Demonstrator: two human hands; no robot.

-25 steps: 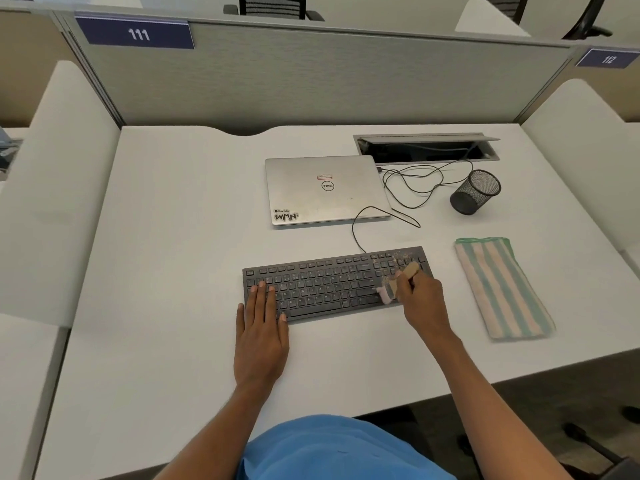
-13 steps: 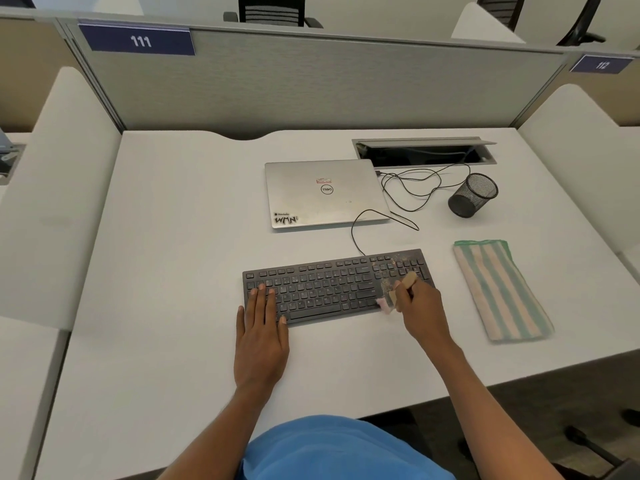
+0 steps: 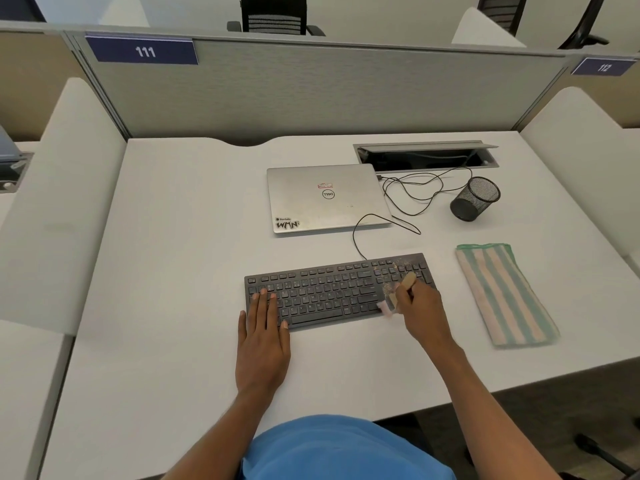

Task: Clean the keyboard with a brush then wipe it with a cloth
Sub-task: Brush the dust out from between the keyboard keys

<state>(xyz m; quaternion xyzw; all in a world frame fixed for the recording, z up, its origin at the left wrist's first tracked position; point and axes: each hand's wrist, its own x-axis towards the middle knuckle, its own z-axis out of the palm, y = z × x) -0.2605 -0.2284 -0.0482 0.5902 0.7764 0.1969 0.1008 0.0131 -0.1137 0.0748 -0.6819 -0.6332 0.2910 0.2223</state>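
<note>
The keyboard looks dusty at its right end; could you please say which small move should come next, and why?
Probably sweep the brush up the right end of the keyboard: the right hand grips it there, dust speckles the far right keys, the left hand lies flat on the left end, and the cloth lies apart.

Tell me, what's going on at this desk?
A person is cleaning a keyboard. The right hand grips a small brush, with the bristles down on the keyboard's right end, where pale specks lie on the keys. The left hand lies flat on the left end. A striped cloth lies folded and untouched on the desk to the right. A closed laptop sits behind the keyboard.
</note>
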